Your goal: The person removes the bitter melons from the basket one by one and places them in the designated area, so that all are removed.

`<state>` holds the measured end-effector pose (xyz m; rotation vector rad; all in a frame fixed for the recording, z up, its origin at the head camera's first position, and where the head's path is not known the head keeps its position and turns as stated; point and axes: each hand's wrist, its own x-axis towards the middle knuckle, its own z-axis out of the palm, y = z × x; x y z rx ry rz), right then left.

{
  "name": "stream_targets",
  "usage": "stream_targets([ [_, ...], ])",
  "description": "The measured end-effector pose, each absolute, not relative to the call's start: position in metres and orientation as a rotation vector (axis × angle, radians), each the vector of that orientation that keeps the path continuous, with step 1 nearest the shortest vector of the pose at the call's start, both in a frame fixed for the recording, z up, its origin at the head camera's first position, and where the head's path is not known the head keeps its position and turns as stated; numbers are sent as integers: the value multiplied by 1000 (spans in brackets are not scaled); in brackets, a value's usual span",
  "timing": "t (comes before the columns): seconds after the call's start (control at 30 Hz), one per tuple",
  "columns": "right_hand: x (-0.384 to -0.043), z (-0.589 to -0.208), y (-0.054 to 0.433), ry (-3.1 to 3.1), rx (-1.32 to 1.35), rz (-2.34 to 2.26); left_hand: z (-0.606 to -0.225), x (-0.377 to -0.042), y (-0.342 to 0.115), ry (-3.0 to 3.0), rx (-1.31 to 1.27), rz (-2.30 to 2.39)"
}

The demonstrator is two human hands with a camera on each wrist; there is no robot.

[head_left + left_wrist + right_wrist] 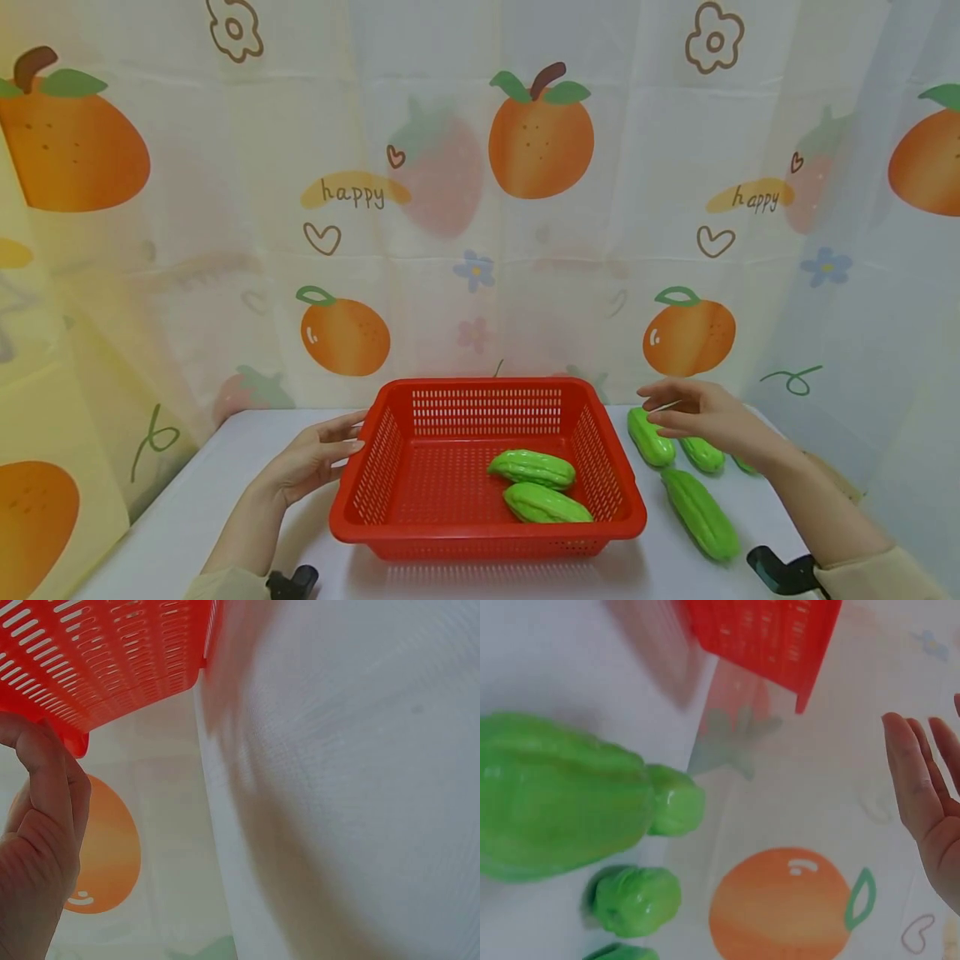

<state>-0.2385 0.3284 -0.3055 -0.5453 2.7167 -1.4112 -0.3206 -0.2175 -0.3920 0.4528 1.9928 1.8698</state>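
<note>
A red plastic basket (487, 533) with slotted walls stands on the white table. Two glossy green ridged gourds (532, 469) lie inside, towards its right side. My left hand (318, 454) touches the basket's left rim, its fingers loosely bent; the left wrist view shows that hand (45, 817) beside the basket wall (112, 667). To the right of the basket, my right hand (705, 417) hovers with nothing in it, over several more green gourds (701, 514). In the right wrist view its fingers (911, 769) are extended, apart from the nearest gourd (562, 799).
A pale curtain (450, 275) printed with oranges, flowers and hearts hangs behind the white table (187, 508). One gourd lies nearer the front; the others lie in a row farther back, partly hidden by the right hand and forearm. Dark straps cross both wrists.
</note>
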Motion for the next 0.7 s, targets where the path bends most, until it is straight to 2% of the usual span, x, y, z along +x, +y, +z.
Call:
stream_targets([
  [0.43,-247,-306,297,2708,-601,-1441,-392,-320,-217,1994,447,1871],
  [0.7,-257,-290,282,2739,-639,-1369,-392,-320,-217,1986,459,1871],
])
